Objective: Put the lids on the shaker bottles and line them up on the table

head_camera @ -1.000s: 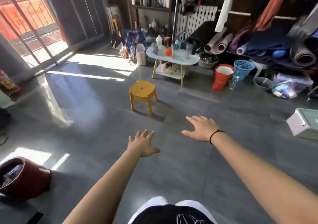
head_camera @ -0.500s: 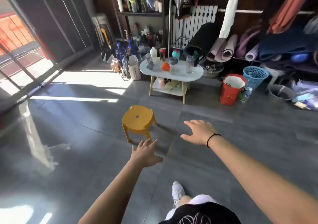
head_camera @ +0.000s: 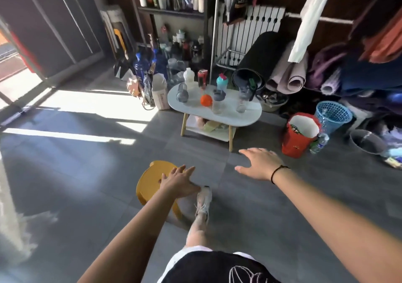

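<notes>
A small white oval table (head_camera: 245, 117) stands ahead of me on wooden legs. On it are several shaker bottles: a clear one (head_camera: 217, 105) with a dark lid, another clear one (head_camera: 242, 100), a teal-capped one (head_camera: 222, 82), a red one (head_camera: 202, 77), a white one (head_camera: 188, 77) and a greyish one (head_camera: 182, 92). An orange lid (head_camera: 206, 100) lies among them. My left hand (head_camera: 177, 181) is spread open above a yellow stool (head_camera: 150, 181). My right hand (head_camera: 258, 163) is open too, held out over the floor short of the table. Both hands hold nothing.
An orange bag (head_camera: 299, 135) and a blue basket (head_camera: 332, 115) sit right of the table. Rolled mats (head_camera: 280, 69) and a dark shelf with bottles (head_camera: 174, 0) are behind it. My foot in a white shoe (head_camera: 204, 198) steps beside the stool. Grey tiled floor all around.
I have walked toward the table, so it and the stool are closer. My left hand now hovers over the stool. A foot has stepped forward.
</notes>
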Available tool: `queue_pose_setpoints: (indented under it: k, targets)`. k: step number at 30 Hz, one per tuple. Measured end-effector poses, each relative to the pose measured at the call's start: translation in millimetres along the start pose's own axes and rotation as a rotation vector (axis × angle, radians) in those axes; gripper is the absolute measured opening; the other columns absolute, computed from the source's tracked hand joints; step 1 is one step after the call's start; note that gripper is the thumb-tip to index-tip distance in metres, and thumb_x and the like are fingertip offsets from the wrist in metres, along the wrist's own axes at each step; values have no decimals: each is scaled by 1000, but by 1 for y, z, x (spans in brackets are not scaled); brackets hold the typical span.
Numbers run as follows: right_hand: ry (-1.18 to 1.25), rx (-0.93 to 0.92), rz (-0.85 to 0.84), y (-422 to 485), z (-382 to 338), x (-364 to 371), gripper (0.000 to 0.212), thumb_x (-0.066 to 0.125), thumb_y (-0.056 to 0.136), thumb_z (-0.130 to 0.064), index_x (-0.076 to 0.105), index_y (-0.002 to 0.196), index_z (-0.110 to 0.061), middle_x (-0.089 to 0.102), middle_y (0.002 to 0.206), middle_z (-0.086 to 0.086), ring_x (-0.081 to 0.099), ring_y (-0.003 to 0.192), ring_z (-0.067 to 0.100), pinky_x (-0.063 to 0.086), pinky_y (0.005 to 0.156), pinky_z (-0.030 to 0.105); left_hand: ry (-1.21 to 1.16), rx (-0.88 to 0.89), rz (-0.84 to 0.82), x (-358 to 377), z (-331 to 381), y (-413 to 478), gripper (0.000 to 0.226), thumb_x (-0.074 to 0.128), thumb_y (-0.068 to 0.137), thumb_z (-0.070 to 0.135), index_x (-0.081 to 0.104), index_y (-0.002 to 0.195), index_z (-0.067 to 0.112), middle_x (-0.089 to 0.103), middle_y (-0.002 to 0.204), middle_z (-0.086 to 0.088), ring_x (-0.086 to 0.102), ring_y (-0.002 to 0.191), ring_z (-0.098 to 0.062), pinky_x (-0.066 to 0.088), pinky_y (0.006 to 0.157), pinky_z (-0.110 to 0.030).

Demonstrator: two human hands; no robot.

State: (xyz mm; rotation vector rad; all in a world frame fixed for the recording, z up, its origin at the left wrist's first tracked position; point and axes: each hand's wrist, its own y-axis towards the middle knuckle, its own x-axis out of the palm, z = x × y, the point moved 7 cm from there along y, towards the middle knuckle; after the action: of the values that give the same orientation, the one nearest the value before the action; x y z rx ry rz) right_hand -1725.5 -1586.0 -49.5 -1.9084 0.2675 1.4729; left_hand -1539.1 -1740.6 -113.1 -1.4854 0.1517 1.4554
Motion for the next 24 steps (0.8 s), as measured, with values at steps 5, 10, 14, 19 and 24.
queue_pose_setpoints:
  k: [5, 10, 14, 19, 24]
  targets:
    - [9, 35, 13, 109, 24, -39, 72, 43, 82, -70, 33, 144, -33, 37, 152, -3, 35, 138, 25, 29, 112, 46, 77, 78, 41, -67, 12, 115, 83, 54, 83, 62, 13, 151, 37, 9, 163, 0, 7, 149, -27, 8, 117, -55]
    - [19, 96, 10, 219, 42, -94, 74, 42, 82, -69, 31, 145, -33, 37, 152, -2, 35, 138, 25, 30, 111, 45, 111, 129, 53, -156, 24, 232, 84, 56, 81, 60, 16, 151, 37, 11, 162, 3, 10, 149, -26, 14, 117, -55]
    - [55, 139, 15, 283, 57, -130, 73, 40, 82, -70, 31, 145, -34, 39, 150, -2, 39, 135, 26, 35, 109, 45, 156, 189, 59, -214, 45, 299, 82, 55, 81, 59, 17, 151, 37, 12, 162, 3, 10, 149, -24, 11, 118, -54]
    - [107, 181, 19, 339, 75, -150, 71, 41, 83, -66, 30, 145, -35, 39, 150, -2, 40, 134, 27, 35, 108, 45, 198, 231, -27, -241, 68, 370, 84, 55, 83, 61, 14, 151, 37, 10, 162, 2, 11, 149, -25, 16, 117, -54]
    - [143, 172, -45, 394, 87, -157, 71, 43, 83, -64, 30, 145, -33, 36, 152, -1, 37, 136, 26, 34, 108, 44, 171, 220, -37, -260, 74, 413, 83, 55, 82, 61, 14, 151, 38, 9, 163, 3, 11, 149, -24, 16, 118, -52]
